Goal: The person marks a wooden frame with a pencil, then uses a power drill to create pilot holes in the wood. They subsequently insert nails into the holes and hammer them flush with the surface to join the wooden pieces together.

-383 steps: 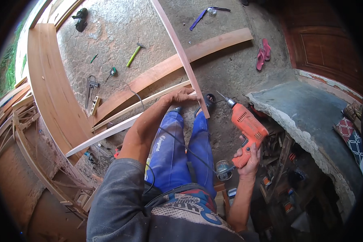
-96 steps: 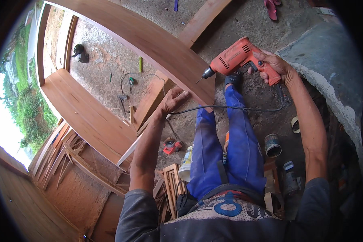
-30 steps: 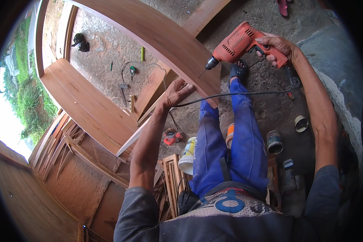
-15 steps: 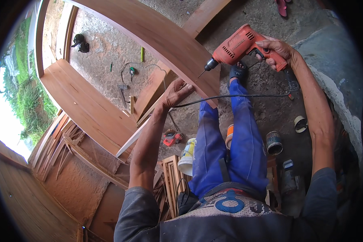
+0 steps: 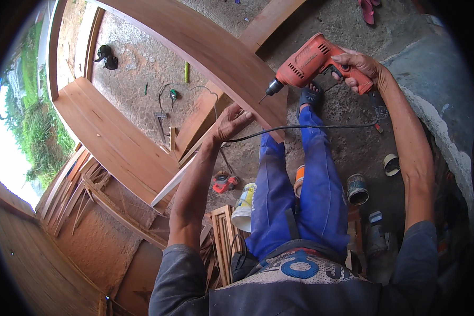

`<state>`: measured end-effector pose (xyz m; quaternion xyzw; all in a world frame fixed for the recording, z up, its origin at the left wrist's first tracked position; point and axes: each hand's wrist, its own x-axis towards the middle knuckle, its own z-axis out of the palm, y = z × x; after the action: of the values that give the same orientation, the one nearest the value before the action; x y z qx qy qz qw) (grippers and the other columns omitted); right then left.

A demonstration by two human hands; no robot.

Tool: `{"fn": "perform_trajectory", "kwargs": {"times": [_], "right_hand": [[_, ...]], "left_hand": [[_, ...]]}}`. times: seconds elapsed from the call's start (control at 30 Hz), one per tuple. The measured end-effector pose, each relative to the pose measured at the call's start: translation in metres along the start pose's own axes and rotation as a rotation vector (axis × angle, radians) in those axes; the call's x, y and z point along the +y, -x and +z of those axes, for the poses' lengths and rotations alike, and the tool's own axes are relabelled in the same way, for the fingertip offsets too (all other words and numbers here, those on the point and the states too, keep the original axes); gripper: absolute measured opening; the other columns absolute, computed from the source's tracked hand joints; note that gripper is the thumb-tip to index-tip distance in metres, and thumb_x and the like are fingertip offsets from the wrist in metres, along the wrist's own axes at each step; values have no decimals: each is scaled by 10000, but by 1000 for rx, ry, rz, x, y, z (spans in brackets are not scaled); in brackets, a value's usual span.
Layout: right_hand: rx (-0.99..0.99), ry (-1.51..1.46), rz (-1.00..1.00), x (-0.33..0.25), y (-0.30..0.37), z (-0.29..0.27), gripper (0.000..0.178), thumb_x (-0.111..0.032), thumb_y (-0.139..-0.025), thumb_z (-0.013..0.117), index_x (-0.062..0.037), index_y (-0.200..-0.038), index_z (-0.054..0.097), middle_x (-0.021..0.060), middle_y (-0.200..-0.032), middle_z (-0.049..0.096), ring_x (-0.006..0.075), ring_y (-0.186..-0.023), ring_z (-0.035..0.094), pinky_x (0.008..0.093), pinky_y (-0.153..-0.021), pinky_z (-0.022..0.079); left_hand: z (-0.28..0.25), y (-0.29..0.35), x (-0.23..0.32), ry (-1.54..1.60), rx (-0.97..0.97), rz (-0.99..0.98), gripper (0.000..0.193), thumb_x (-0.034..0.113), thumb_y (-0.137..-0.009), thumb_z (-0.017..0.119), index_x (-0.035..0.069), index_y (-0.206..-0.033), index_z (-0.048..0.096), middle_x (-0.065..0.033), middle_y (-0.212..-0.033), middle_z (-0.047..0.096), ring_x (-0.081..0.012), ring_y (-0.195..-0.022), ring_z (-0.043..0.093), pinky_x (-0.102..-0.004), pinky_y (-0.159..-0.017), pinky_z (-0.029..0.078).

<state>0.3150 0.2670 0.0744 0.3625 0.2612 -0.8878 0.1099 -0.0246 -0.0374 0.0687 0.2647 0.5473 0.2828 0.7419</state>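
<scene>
While the rough concrete floor (image 5: 137,52) spreads below, a wide wooden board (image 5: 210,50) slants over it from the upper left, its near end in front of the person's shins. A second board (image 5: 110,134) stretches along the left. Blue trousers (image 5: 321,184) cover the person's legs.

To the right of the slanting board's near end is the orange-red drill (image 5: 305,60), tipped down to the left. Its black cord (image 5: 300,126) runs from the handle across the shins to the left hand. The right hand (image 5: 361,66) has its fingers wrapped around the drill's handle, by the trigger. The left hand (image 5: 231,122) pinches the slanting board's near edge, the fingertips partly hidden.

A pale bucket (image 5: 245,208) stands beside the left trouser leg; two tins (image 5: 357,189) lie right of the legs. Left of the bucket is a red-and-black tool (image 5: 225,182). Smallest is the drill bit (image 5: 262,99), pointing at the slanting board's face near the left hand; whether its tip touches, I cannot tell.
</scene>
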Motion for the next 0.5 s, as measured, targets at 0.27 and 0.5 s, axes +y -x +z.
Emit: {"fn": "perform_trajectory", "kwargs": {"times": [0.27,0.5], "right_hand": [[63,-15,-8,7,2,2,567,-367,-948,651,-141,-1416,425,103,-841,630,78,-437,561,241,-377,543],[52,-24,-23,5,1,6,537,-345,-963,635,-133,-1408,423,107,-819,633,84,-433,566,246,-372,545]], "left_hand": [[3,0,5,42,-3,-7,572,373,-971,627,-13,-1380,525,-113,-1380,569,-218,-1321,472,-388,-1137,336],[0,0,0,29,-4,7,590,389,-965,634,-14,-1382,523,-113,-1383,562,-221,-1322,470,-388,-1135,338]]}}
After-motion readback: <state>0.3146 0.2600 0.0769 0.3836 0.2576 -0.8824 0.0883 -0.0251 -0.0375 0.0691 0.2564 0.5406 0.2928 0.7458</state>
